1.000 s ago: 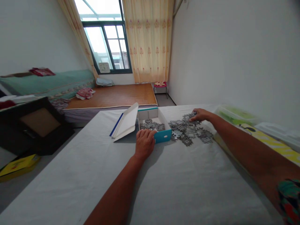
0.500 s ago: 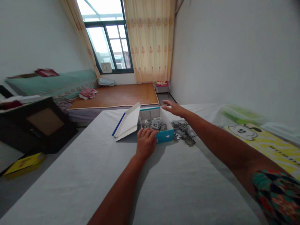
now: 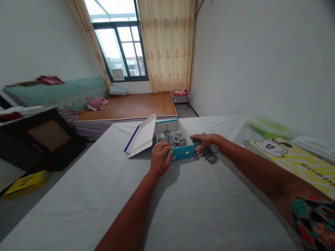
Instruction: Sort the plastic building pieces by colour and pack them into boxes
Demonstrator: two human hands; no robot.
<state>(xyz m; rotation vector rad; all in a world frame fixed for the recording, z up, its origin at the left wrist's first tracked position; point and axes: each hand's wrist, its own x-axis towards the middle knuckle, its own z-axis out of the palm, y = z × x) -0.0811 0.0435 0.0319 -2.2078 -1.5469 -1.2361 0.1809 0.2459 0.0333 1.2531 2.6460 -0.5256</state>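
A blue cardboard box (image 3: 180,152) with a white inside stands on the white-covered table, its lid (image 3: 142,137) folded back to the left. Grey jigsaw puzzle pieces (image 3: 173,138) lie heaped inside it. My left hand (image 3: 159,158) grips the near wall at the left corner, fingers over the rim and thumb outside. To the right of the box, more grey puzzle pieces (image 3: 210,155) are spread in a pile. Over that pile reaches my right hand (image 3: 204,140), fingers stretched and thumb apart, at the pieces. Its palm hides part of the pile.
At the table's right lie a yellow-striped sheet (image 3: 295,157) with a cartoon dog and a blurred green-and-clear container (image 3: 270,127). A dark cabinet (image 3: 44,139) stands left, with a yellow box (image 3: 26,184) on the floor. Beyond is a bed (image 3: 136,106) under a window.
My right hand has come down and towards me, from above the box's far right corner to the pile beside it. My left hand stays on the box.
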